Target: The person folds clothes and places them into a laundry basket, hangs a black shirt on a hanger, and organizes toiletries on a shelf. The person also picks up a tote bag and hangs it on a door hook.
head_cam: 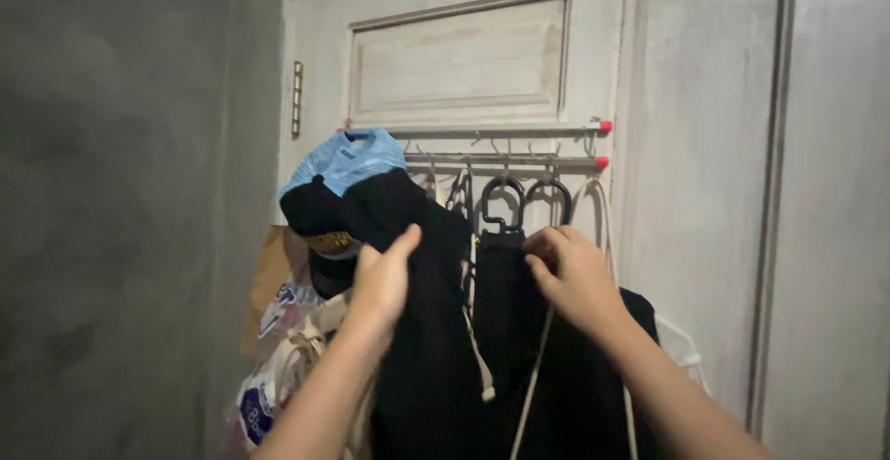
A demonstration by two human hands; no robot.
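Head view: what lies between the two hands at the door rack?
In the head view, black clothing hangs between the left hand and right hand, with a pale drawstring dangling down it and black hangers hooked on the rack above.

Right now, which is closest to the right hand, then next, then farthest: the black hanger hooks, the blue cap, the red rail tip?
From the right hand:
1. Black hanger hooks, just above-left.
2. Red rail tip, higher up, to the right.
3. Blue cap, far left.
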